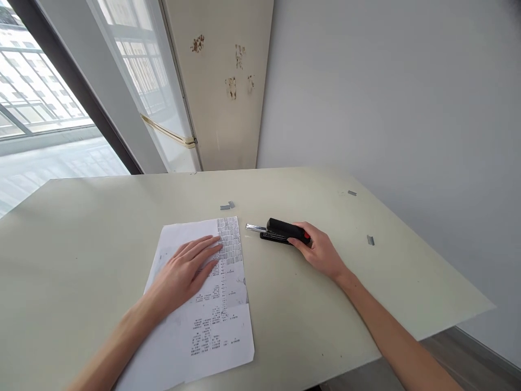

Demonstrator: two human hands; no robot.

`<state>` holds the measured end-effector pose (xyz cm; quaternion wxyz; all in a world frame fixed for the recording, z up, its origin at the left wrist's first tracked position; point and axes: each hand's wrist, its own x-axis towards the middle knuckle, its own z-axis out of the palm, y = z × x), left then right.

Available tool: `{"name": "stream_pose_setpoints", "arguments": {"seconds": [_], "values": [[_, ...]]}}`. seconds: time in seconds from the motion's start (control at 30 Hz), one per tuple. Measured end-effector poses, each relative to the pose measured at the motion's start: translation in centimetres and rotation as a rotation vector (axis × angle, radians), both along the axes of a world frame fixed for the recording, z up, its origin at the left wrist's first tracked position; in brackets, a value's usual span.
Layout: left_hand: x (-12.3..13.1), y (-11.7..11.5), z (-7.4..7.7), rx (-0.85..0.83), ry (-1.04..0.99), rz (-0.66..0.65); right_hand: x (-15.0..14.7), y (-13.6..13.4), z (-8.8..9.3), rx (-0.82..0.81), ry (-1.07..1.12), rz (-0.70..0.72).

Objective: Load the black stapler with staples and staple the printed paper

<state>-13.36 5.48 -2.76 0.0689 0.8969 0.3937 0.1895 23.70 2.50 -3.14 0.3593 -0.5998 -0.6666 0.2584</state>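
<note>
A printed white sheet of paper [211,315] lies on the pale table [81,228] in front of me. My left hand [187,271] rests flat on it, fingers stretched out and close together. To the right, my right hand [321,252] is closed round the rear end of a black stapler [280,231] with a red tip. The stapler lies on the table, its metal front pointing left towards the paper's top corner.
Small strips of staples lie loose on the table: one pair [227,206] beyond the paper, one [352,193] at the far right, one [370,240] near the right edge. A grey wall stands to the right, and a window [40,98] to the left.
</note>
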Motion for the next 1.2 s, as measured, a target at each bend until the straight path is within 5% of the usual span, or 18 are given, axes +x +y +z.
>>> {"name": "stream_pose_setpoints", "arguments": {"seconds": [0.17,0.27,0.4,0.6,0.77,0.97,1.2], "values": [[0.1,0.0,0.0,0.012,-0.014,-0.002,2.7,1.0,-0.2,0.015,-0.098,0.009],[0.0,0.1,-0.2,0.010,-0.029,0.001,7.6,3.6,-1.1,0.158,-0.308,-0.257],[-0.2,0.3,-0.6,0.019,-0.039,0.003,15.6,8.0,-2.3,0.098,-0.514,-0.474],[-0.4,0.3,-0.8,0.022,-0.021,-0.009,22.2,11.0,-2.5,-0.091,-0.653,-0.411],[-0.5,0.4,-0.9,0.026,-0.027,-0.008,23.1,9.1,-1.6,-0.154,-0.724,-0.252],[-0.4,0.5,-1.1,0.033,-0.023,-0.008,21.9,2.4,0.0,-0.203,-0.758,-0.044],[-0.2,0.4,-0.9,0.032,-0.028,-0.018,19.0,-1.6,3.5,-0.185,-0.726,-0.104]]}}
